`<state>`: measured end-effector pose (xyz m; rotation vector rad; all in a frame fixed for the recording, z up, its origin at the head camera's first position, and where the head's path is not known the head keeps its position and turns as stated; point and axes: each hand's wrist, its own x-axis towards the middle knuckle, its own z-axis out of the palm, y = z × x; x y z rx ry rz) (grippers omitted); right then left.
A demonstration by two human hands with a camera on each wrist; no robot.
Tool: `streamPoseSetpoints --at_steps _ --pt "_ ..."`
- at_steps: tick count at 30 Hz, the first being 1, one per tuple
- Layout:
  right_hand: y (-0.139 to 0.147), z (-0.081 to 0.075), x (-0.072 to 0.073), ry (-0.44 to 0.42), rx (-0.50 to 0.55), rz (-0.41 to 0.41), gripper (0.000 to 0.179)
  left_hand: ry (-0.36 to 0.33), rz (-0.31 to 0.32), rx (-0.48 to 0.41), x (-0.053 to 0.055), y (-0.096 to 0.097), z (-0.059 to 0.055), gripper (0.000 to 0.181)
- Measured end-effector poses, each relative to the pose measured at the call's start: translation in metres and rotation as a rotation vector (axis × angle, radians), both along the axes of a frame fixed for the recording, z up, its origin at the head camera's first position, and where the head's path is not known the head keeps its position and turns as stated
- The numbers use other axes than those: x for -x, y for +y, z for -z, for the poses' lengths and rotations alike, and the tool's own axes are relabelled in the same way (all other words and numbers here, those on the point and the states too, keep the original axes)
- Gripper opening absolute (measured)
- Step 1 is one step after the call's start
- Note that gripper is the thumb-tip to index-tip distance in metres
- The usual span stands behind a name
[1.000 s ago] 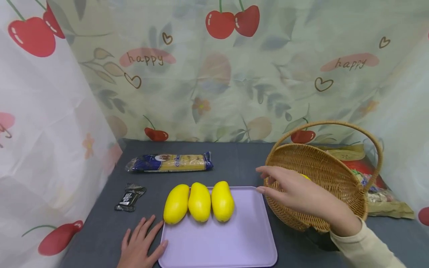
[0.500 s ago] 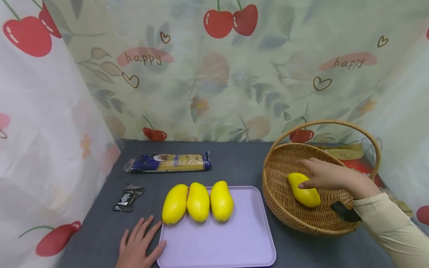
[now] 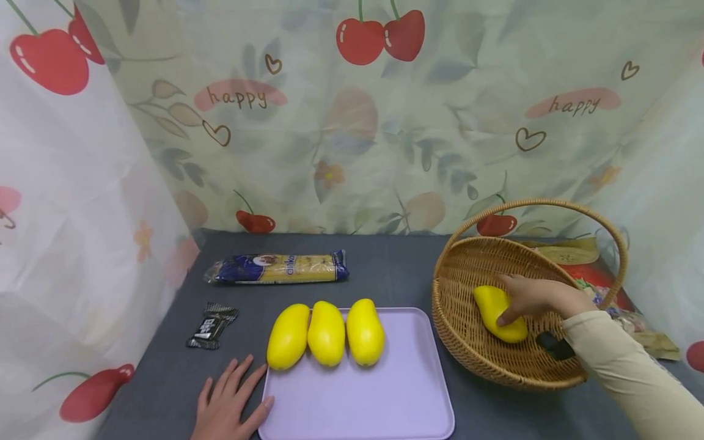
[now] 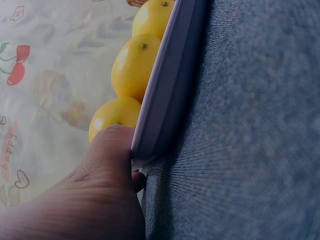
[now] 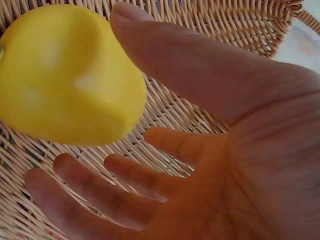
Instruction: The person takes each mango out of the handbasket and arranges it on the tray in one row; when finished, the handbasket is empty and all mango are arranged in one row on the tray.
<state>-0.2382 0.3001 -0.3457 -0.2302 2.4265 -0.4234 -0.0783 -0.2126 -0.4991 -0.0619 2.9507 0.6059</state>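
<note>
A yellow mango (image 3: 497, 315) lies in the wicker basket (image 3: 456, 342) on the right. My right hand (image 3: 541, 299) is inside the basket, at the mango's right side. In the right wrist view the thumb (image 5: 165, 50) is beside the mango (image 5: 70, 75), and the spread fingers (image 5: 125, 190) lie along the wicker below it, not wrapped round it. My left hand (image 3: 228, 403) rests flat with fingers spread at the left edge of the lilac tray (image 3: 363, 409), its thumb at the rim. Several mangoes' worth of space aside, three mangoes (image 3: 327, 335) stand in a row along the tray's far side.
A spaghetti packet (image 3: 280, 267) lies toward the back of the grey table. Left of the tray is a small black wrapped packet (image 3: 212, 326). Behind the basket, whose tall handle (image 3: 541, 201) arches overhead, lies a red and brown bag (image 3: 654, 343). Patterned curtains (image 3: 308, 140) enclose the table.
My right hand has moved from above the basket's left rim, rightward and down into the basket beside the mango. The left hand stays at the tray.
</note>
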Motion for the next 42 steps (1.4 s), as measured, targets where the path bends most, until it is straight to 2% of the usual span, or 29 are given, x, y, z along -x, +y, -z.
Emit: streamPoseSetpoints --at_steps 2,8,11,21,30,37,42 --pt "0.000 0.003 0.000 -0.003 -0.003 -0.001 0.108 -0.001 0.001 -0.003 0.000 0.000 0.000 0.084" --pt "-0.003 0.009 0.000 0.084 -0.067 -0.060 0.101 -0.006 0.001 -0.004 -0.001 0.001 -0.001 0.083" --pt "-0.004 0.008 0.000 0.103 -0.088 -0.079 0.100 -0.003 0.000 -0.004 -0.001 0.001 -0.001 0.083" --pt "-0.004 0.010 0.003 0.114 -0.106 -0.090 0.101 0.026 0.000 0.000 -0.001 0.001 0.000 0.081" --pt "-0.004 0.014 0.004 0.131 -0.107 -0.112 0.099 0.020 0.003 -0.003 -0.001 0.001 -0.001 0.082" --pt "-0.006 0.008 0.002 0.144 -0.120 -0.142 0.100 0.027 0.002 -0.006 -0.001 0.000 0.000 0.082" --pt "-0.010 -0.003 -0.004 0.184 -0.101 -0.158 0.100 0.024 0.000 -0.005 -0.001 0.000 0.001 0.082"
